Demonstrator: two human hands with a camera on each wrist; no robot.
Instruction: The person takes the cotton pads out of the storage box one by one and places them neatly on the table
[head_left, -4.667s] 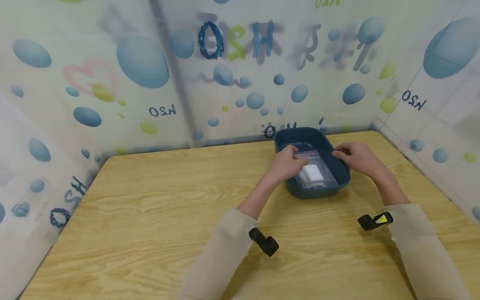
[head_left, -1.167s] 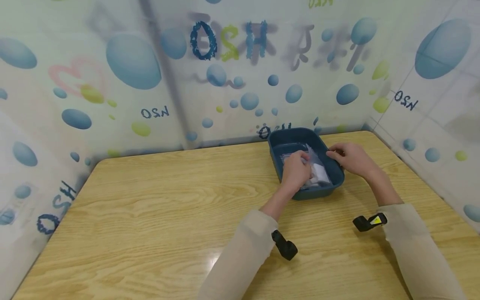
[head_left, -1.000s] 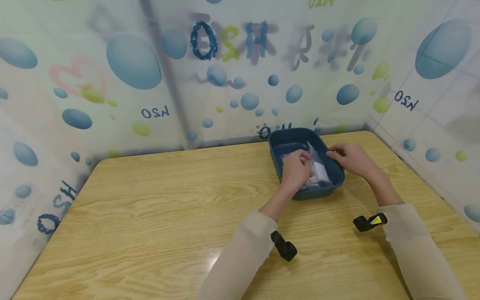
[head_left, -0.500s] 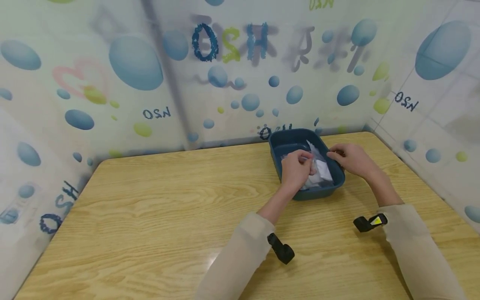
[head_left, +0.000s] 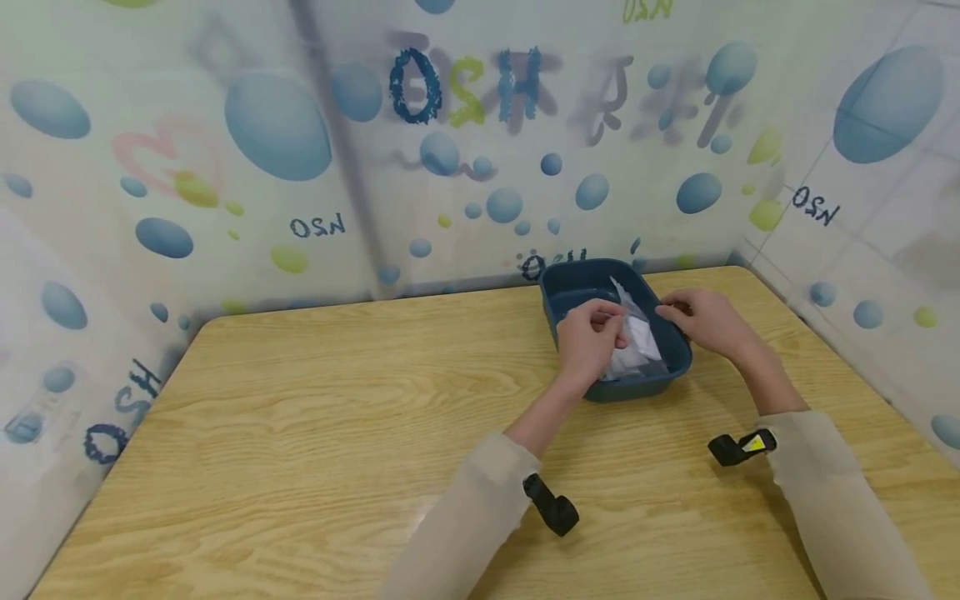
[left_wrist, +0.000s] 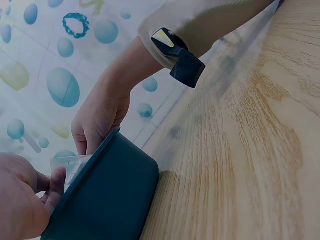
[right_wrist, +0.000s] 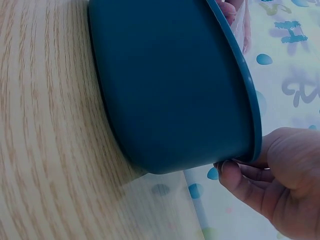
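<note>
A dark blue plastic basin stands on the table near the back wall. Inside it, clear zip bags with white contents lie toward the front; one is tilted, its corner pointing up. My left hand is over the basin's left side, thumb and fingers pinching the edge of a clear bag, largely hidden by the hand. On the far right rim, my right hand grips the basin between thumb and fingers. The right wrist view shows that right hand with its thumb and fingers at the rim.
The wood-grain table stretches to the left and front of the basin. A patterned wall covering rises right behind the table, and another wall runs along its right side. Black wrist cameras sit on both sleeves.
The bag that lay flat 4.7 seconds ago is now tilted up toward the basin's right side. Over the last second my left hand has shifted slightly left. My right hand stays on the rim.
</note>
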